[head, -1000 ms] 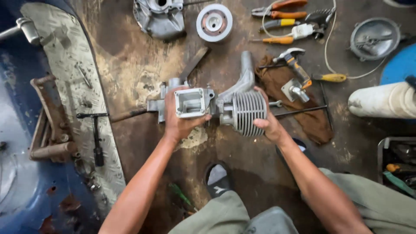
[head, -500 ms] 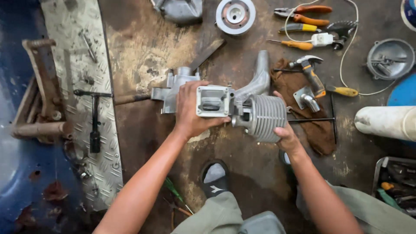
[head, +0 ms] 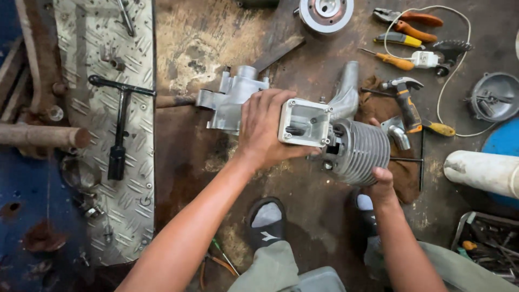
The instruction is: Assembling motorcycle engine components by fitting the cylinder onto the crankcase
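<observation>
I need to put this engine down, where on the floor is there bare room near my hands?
The widest bare patch of stained floor lies above the crankcase, between the checker plate and the flywheel. Another lies below the left hand, ahead of the sandal. It is crowded to the right: hammer, pliers and screwdrivers beside the finned cylinder.

Bare forearms, grey-green trousers [head: 281, 267], and what look like dark slide sandals [head: 268, 219].

Left hand [head: 267, 130] now covers crankcase [head: 238, 100]; cylinder [head: 359, 151] tilted.
</observation>
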